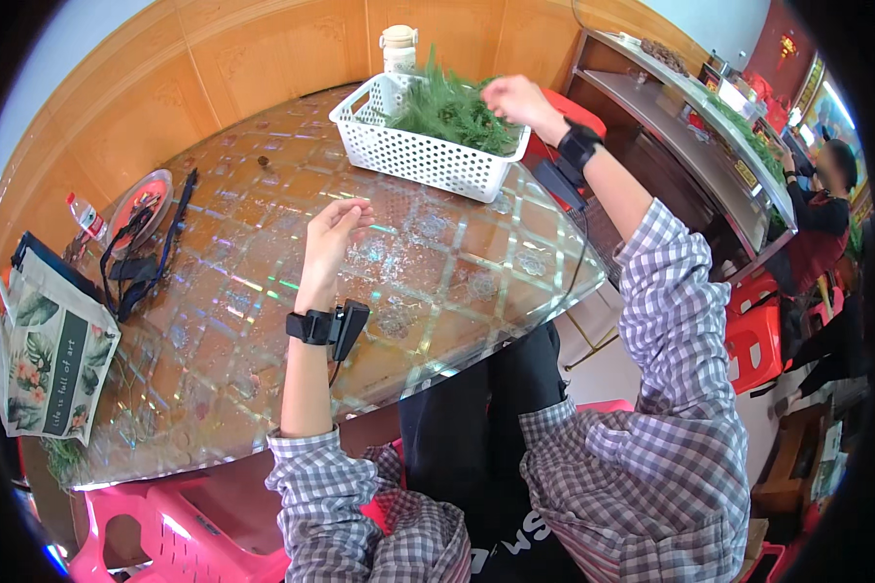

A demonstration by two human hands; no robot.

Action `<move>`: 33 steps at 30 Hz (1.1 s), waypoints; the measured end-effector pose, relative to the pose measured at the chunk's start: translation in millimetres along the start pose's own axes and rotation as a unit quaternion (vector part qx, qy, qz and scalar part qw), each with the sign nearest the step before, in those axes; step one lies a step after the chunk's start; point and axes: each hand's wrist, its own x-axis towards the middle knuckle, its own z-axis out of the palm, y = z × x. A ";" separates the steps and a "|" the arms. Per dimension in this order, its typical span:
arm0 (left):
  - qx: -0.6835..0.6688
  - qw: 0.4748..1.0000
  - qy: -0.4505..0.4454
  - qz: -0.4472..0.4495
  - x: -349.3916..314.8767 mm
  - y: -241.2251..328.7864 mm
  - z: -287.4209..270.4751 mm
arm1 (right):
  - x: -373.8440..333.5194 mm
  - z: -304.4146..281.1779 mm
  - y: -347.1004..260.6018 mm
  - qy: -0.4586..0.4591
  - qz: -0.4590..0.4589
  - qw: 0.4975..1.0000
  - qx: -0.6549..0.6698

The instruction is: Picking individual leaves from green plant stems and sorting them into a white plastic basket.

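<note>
Above the right end of a white perforated plastic basket (423, 175) is my right hand (517, 99), its fingers curled in at the edge of the feathery green sprigs (447, 112) heaped inside. Whether a sprig is between those fingertips I cannot make out. My left hand (335, 233) hovers over the middle of the table, in front of the basket, thumb and fingers pinched together. Anything in that pinch is too small to see. Each wrist wears a black strap with a small device.
The patterned table (233, 360) carries pale scattered bits. At left are a printed tote bag (58, 350), a bottle (86, 216), a red tray (141, 209) and black straps (156, 272). A lidded jar (399, 49) stands behind the basket. Shelving (671, 126) and a person (826, 214) are right.
</note>
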 end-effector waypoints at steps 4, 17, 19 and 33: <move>-0.008 1.000 0.001 0.001 3.5 -3.4 1.2 | -14.6 11.9 25.1 0.067 -0.252 0.922 -0.287; 0.037 0.999 0.012 0.010 8.9 -12.0 -11.1 | -77.2 39.4 19.3 0.131 -0.230 0.961 -0.074; 0.056 0.998 0.018 0.009 7.1 -10.1 -10.5 | -71.1 31.6 29.5 0.097 -0.142 0.978 -0.119; 0.012 0.999 0.031 0.005 3.6 -6.6 -9.8 | -52.0 -8.9 47.4 0.109 0.025 0.895 -0.432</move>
